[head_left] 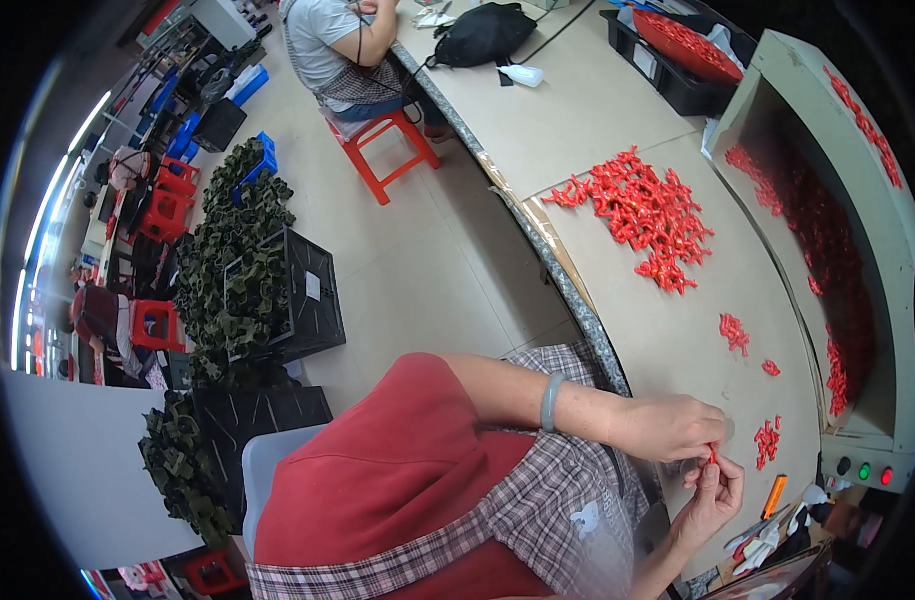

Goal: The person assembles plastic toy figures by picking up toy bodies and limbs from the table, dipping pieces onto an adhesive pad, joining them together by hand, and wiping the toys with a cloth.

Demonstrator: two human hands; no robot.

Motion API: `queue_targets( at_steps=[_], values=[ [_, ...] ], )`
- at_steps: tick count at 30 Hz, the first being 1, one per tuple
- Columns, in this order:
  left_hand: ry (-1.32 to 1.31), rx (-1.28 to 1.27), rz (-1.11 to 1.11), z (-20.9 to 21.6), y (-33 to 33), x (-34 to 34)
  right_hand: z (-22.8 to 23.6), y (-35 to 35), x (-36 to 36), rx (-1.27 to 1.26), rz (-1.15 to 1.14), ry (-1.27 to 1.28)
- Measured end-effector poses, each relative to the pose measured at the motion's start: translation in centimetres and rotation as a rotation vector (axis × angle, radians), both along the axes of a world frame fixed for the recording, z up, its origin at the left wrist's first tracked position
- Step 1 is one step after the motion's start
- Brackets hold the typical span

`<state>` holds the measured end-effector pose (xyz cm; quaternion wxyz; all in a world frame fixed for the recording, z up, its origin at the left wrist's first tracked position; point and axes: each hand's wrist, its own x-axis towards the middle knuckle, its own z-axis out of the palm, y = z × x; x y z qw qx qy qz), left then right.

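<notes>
A: Where did we find the small red piece (714,454)?

B: We saw it between the left hand (675,428) and the right hand (715,498), held up near the closer edge of the counter (667,350).

A: And how did the fingers stand?

B: Both sets were pinching it: the left ones bent down onto it, while the right thumb and fingertips met it from the other side. We judged that a pinch suited something so tiny, since a whole-hand grip would probably have covered it. The fingers hid part of it, so we could not tell its exact shape.

A: Why did the loose pieces lie in separate groups?

B: We could only guess. A small near cluster (767,443) lay just beyond the hands, which made for a short reach. A second cluster (734,333) lay farther along, and the large heap (649,215) lay well apart, perhaps so that its bulk would not crowd the hands.

A: What about the beige housing (777,82)?

B: It stood along the far side, its hollow turned toward us, with more red pieces inside. That placing, we thought, kept them visible and within reach.
</notes>
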<state>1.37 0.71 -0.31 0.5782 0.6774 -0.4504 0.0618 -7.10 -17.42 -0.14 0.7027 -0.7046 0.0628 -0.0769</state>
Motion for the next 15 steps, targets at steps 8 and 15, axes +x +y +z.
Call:
queue_targets(
  at_steps=[8,15],
  values=[
    [-0.142,0.110,-0.024,0.7,-0.5,-1.1,1.0,-0.7,-1.3,0.076,0.022,0.069],
    [0.638,0.073,-0.129,1.2,0.4,0.0,1.5,0.5,-0.3,-0.009,-0.033,0.131]
  ],
)
